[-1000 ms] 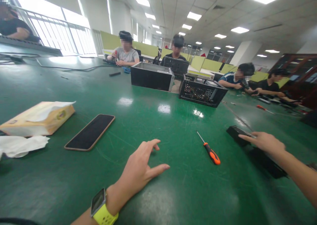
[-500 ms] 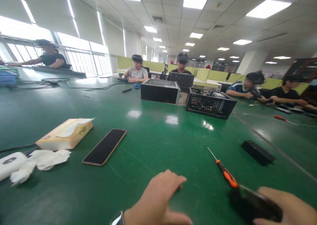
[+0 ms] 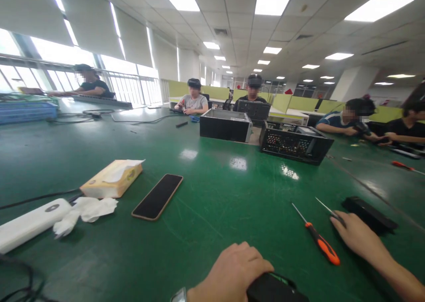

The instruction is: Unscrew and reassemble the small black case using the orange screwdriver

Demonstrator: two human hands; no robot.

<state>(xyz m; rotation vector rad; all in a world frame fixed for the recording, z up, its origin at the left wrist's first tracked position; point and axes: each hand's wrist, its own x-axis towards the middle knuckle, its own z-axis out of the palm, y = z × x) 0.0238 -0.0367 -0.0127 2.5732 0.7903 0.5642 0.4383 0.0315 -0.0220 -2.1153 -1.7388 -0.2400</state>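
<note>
My left hand (image 3: 234, 271) is closed over the edge of a black box-like device (image 3: 275, 288) at the bottom of the view. A strip of green shows at the device's top edge; the rest runs out of frame. Farther right, my right hand (image 3: 360, 240) has its fingers round the dark handle of a screwdriver (image 3: 327, 207), whose thin metal shaft points away to the upper left. Beside it lies an orange and black screwdriver (image 3: 320, 240) on the green table. Just behind my right hand is a black oblong block (image 3: 370, 214).
A phone (image 3: 157, 196), tissue pack (image 3: 113, 178), crumpled tissue (image 3: 86, 211) and white power bank (image 3: 35, 224) lie to the left. Two open computer cases (image 3: 226, 127) stand farther back. Several people sit round the table, and a blue basket (image 3: 28, 111) is at far left.
The black device has gone from my right hand to my left. My right hand has reached forward and taken hold of the dark-handled screwdriver. The view has turned slightly left.
</note>
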